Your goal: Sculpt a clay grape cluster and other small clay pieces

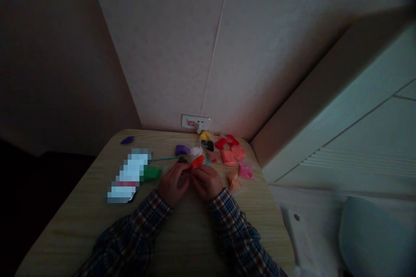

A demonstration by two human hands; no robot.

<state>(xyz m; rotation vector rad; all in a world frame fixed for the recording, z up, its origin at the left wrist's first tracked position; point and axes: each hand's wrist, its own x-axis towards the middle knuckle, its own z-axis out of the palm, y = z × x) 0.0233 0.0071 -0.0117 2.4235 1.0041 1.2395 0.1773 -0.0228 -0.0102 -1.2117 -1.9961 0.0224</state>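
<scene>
Both my hands meet over the middle of the table, fingers pinched around an orange-red packet of what looks like modelling clay (197,162). My left hand (173,184) grips its lower end from the left. From the right, my right hand (207,181) closes on the same end, so the packet's upper part sticks out above the fingers. Just beyond the left fingers is a small dark piece (182,160), partly hidden. A thin teal stick (165,159) lies to its left. The green packet (152,173) rests left of my left hand.
A phone (128,177) with a blurred screen lies at the left. Behind my hands are purple (182,150), white, yellow (205,135) and black packets; red, pink (245,170) and peach (234,181) ones sit right. A small purple shape (127,140) lies far left. The wall socket (196,122) holds a plug.
</scene>
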